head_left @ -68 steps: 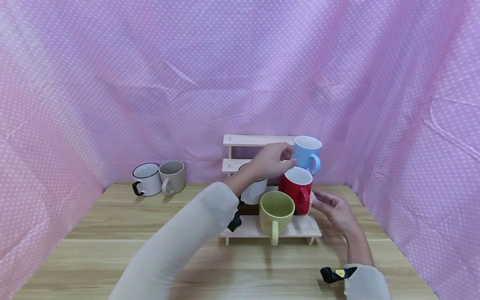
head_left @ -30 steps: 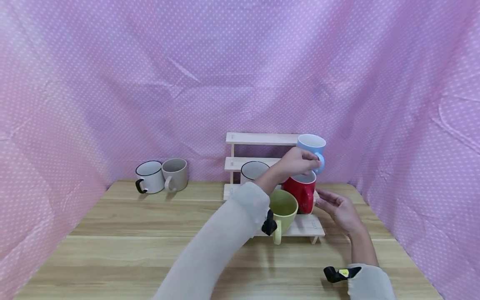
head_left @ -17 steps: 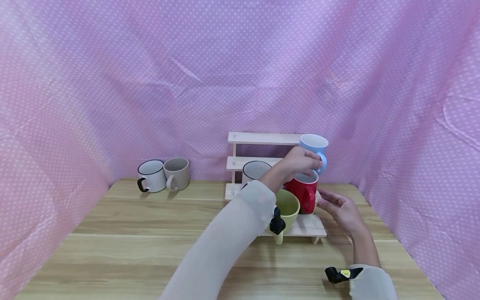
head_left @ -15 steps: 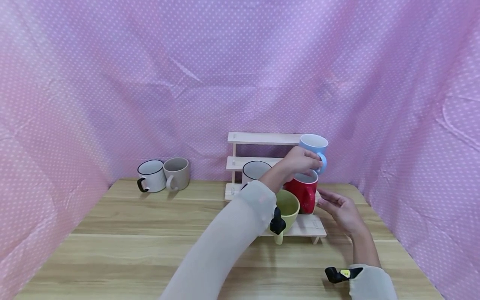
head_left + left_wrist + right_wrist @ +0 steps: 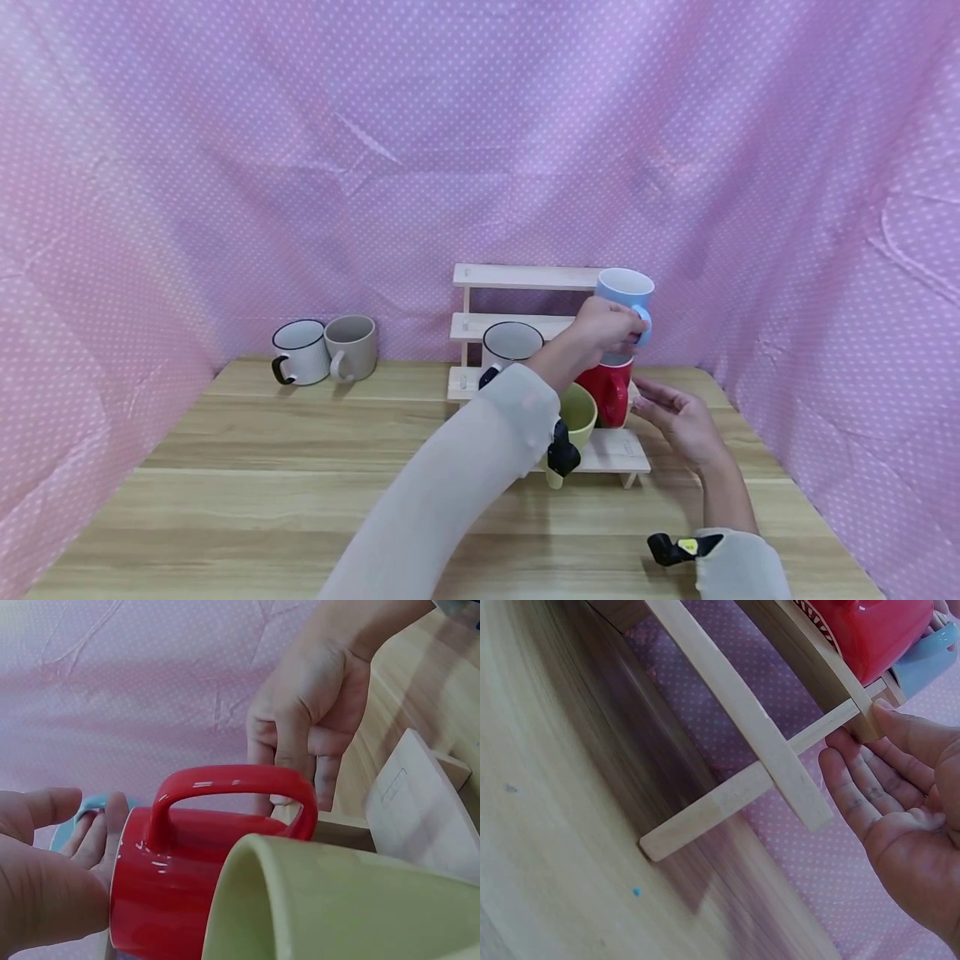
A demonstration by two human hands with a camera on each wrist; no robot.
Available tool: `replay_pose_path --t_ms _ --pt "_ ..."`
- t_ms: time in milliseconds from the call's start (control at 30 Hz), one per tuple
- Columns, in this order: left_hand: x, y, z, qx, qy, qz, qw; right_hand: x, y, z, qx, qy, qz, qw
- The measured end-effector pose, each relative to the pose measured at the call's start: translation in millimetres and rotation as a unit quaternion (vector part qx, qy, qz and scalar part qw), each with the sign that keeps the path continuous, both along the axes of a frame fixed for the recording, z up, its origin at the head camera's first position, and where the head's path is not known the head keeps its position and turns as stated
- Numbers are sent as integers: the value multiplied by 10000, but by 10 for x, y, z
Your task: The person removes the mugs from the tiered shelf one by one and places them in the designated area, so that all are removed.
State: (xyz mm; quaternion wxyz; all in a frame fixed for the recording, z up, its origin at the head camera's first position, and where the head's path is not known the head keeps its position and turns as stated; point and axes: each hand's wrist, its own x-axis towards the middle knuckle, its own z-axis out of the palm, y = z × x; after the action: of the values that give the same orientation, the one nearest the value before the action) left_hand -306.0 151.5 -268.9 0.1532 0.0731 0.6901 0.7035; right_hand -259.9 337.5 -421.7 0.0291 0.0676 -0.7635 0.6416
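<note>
A light blue mug (image 5: 624, 289) stands at the right of a tiered wooden shelf (image 5: 525, 277). My left hand (image 5: 607, 323) holds its handle, reaching over the red mug (image 5: 606, 389) one tier lower. In the left wrist view, the blue mug is mostly hidden behind the red mug (image 5: 180, 877) and my fingers. The green mug (image 5: 579, 412) on the bottom tier is partly covered by my left sleeve. My right hand (image 5: 684, 425) grips the right end of a shelf board; in the right wrist view, the thumb lies against the board's end (image 5: 866, 720).
A white mug with a black rim (image 5: 513, 343) sits on the shelf's left part, partly behind my arm. Farther left on the wooden table (image 5: 262, 500) stand another black-rimmed white mug (image 5: 306, 360) and a beige mug (image 5: 358, 350). Pink dotted cloth (image 5: 375, 125) hangs behind.
My left hand has moved rightward from the blue mug's side to its handle, then slightly down. The blue mug's handle has turned a little. My right hand keeps its place.
</note>
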Motion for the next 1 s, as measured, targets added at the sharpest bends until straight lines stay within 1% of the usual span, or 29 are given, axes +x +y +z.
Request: replay_pose_path --t_ms 100,200,333,500,667,800,1000 --pt "9 34 -12 178 -81 101 9998 -15 3 -6 10 -12 -30 10000" --pt "6 59 -39 521 -179 158 9984 -25 5 -11 25 28 9 10000" --pt "-4 82 -67 948 -239 206 9950 -28 -6 -2 -96 70 53 9999" --pt "-17 99 -81 1224 -251 327 9916 -19 -32 19 -195 142 107 9997" --pt "-25 102 -89 1297 -242 385 9905 -9 -50 34 -212 150 113 9996" --pt "-19 112 -95 1215 -203 424 9915 -5 -38 24 -118 154 96 9998" --pt "24 135 -91 946 -80 530 9941 4 -5 -11 -27 93 63 9999"
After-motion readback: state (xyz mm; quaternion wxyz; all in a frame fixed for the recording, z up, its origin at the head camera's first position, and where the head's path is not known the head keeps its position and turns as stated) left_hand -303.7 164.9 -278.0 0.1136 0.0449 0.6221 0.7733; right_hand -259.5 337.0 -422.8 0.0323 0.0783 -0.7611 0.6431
